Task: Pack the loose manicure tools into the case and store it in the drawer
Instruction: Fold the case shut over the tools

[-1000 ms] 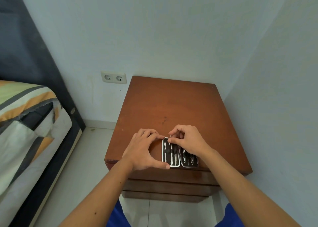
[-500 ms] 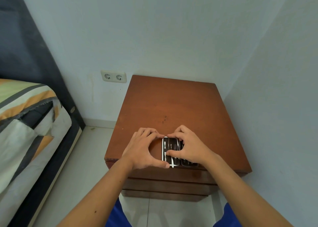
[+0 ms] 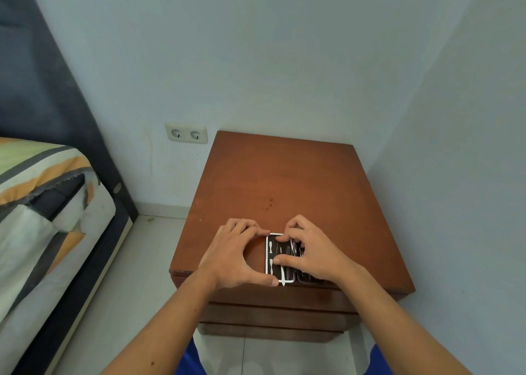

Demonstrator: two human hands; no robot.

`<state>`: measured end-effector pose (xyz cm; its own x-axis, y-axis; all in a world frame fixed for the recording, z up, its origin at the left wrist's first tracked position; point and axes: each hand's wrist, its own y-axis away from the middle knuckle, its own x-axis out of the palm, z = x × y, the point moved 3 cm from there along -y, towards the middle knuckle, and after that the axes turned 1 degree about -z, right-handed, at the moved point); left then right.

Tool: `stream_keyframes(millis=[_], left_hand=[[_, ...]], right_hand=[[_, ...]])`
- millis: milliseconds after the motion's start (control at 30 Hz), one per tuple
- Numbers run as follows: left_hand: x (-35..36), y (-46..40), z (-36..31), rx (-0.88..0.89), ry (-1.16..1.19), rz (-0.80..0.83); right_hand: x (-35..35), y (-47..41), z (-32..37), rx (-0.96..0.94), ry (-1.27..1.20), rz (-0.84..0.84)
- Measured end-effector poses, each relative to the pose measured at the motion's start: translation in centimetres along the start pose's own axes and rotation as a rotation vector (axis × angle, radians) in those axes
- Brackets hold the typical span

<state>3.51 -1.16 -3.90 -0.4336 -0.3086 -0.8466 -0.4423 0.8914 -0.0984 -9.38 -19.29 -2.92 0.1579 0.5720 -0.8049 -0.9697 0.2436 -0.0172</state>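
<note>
A small black manicure case [image 3: 273,256] with a white rim lies open near the front edge of the brown wooden nightstand [image 3: 284,181]. Silver tools sit in its slots. My left hand [image 3: 234,256] clasps the case's left side, index finger at the top corner and thumb at the bottom corner. My right hand [image 3: 311,251] lies over the case's middle and right half, thumb and fingers pinched on a thin silver tool [image 3: 283,272] that lies lengthwise in the left half, its tip sticking past the bottom rim. The right half is mostly hidden.
Shut drawer fronts [image 3: 273,315] stack below the nightstand top. A bed [image 3: 42,204] with striped bedding stands to the left, with tiled floor [image 3: 142,261] between. A double wall socket [image 3: 186,133] is behind; a wall [image 3: 455,175] runs close on the right.
My right hand has come down from the case's top edge onto its middle, bringing the thin tool down into the left half. My left hand has kept its hold.
</note>
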Motion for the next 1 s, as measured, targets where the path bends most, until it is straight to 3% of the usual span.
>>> stream_keyframes(millis=[633, 1000], left_hand=[[0.0, 0.1, 0.1, 0.014, 0.005, -0.019], [0.1, 0.1, -0.1, 0.014, 0.008, -0.021]], right_hand=[[-0.6, 0.8, 0.0, 0.023, -0.093, -0.038], [-0.6, 1.6, -0.1, 0.004, -0.014, -0.02]])
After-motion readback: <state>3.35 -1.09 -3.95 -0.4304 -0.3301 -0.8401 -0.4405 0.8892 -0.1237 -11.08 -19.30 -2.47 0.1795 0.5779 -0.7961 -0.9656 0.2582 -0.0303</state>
